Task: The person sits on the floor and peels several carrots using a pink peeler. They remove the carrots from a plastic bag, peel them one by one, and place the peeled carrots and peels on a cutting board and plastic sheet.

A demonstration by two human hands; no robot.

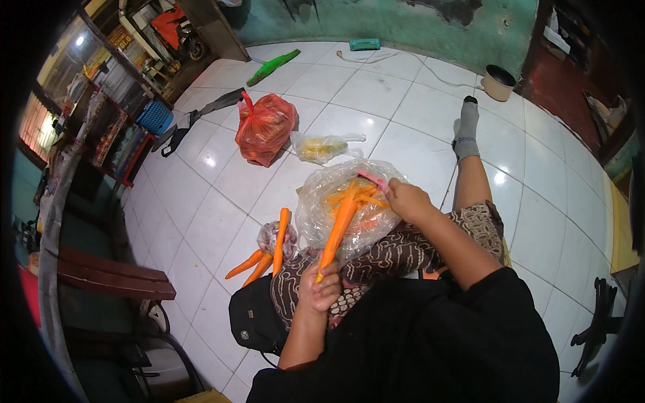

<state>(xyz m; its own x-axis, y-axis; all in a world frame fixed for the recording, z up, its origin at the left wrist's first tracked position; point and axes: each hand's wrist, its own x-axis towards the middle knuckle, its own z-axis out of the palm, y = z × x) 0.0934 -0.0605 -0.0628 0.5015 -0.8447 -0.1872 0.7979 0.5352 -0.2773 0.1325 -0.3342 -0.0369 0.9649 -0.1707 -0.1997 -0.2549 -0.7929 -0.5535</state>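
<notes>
My left hand (pixel 320 287) is closed around the narrow end of a carrot (pixel 341 226), whose thick end points up and away over a clear plastic bag (pixel 313 201). Orange peelings (pixel 360 194) lie in the spread bag. My right hand (pixel 409 200) grips a pink peeler (pixel 372 178) over the bag's far right part, apart from the carrot. Left of the bag, several more carrots (pixel 281 237) rest beside a small plastic bag with reddish contents (pixel 269 237), near my patterned cloth-covered leg.
Beyond the peelings lie a clear bag with yellowish contents (pixel 322 149) and a knotted red plastic bag (pixel 264 128). A black bag (pixel 254 320) sits by my left forearm. A pot (pixel 499 83) with a cord stands near the wall. A brown wooden bench (pixel 116 274) is at the left.
</notes>
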